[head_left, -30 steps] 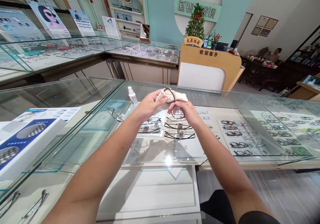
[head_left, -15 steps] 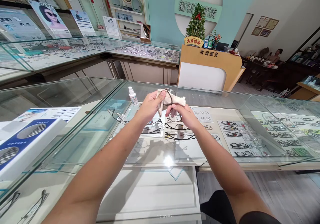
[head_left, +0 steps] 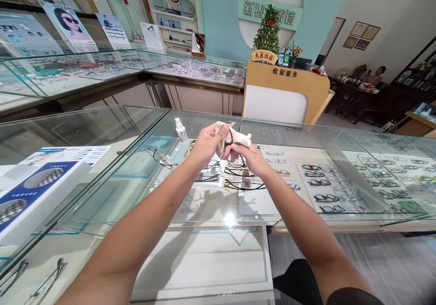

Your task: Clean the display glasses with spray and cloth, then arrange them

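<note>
One left hand [head_left: 209, 143] clasping cloth [head_left: 242, 138], one right hand [head_left: 252, 158] pinching eyeglasses [head_left: 231, 136], towards far edge of tabletop [head_left: 204, 210]: apparently lens-wiping, next needing steady hold.

Single head-worn view. Looks from the wearer's head, forward and down across a glass counter [head_left: 218, 223], which lies close and fills the lower half. Both forearms [head_left: 146, 214] run up from the bottom edge; left hand [head_left: 206, 147] and right hand [head_left: 255, 160] sit near frame centre, fairly near. Field wide: floor [head_left: 368, 259] at lower right, cash desk [head_left: 272, 101] and teal wall [head_left: 220, 27] well beyond, at top.
</note>
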Tool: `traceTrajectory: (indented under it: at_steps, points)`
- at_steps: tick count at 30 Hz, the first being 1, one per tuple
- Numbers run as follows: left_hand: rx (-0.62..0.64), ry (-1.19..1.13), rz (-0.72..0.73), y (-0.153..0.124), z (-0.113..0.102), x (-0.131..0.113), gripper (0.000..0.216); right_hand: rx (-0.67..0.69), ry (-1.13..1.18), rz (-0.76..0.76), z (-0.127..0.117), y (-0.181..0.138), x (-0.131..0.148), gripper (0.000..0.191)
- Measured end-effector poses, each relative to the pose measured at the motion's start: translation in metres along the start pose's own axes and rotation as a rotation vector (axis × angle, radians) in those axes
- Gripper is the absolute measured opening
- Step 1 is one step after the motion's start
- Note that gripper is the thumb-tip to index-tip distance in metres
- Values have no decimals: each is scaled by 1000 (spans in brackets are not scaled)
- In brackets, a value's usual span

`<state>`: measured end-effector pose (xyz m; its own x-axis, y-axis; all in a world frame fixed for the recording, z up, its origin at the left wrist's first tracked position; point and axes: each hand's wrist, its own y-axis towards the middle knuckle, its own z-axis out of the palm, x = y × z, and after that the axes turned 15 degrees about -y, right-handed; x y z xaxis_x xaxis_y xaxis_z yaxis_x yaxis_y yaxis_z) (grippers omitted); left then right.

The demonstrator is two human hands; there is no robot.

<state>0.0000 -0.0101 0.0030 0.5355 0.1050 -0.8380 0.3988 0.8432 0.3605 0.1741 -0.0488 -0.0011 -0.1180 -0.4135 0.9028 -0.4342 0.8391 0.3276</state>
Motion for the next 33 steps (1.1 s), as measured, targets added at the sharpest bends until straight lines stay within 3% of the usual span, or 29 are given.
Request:
traceTrajectory:
  at_steps: [11, 18, 23, 27, 33]
  points:
    - [190, -68, -77, 0, 4, -18, 45, -59, 23, 25, -14, -2, 0, 49]
    - [65, -24, -11, -1, 4, -3, 49, -9, 18, 20, 0, -1, 2, 54]
    - [10, -34, -40, 1, 3, -5, 56, -33, -4, -14, -6, -2, 1, 48]
    - [-112, -117, -18, 6, 0, -4, 61, -119, -1, -74, -19, -1, -2, 44]
    - [-162, -116, -67, 7, -4, 4, 68, -484, -48, -141, -37, 3, -9, 47]
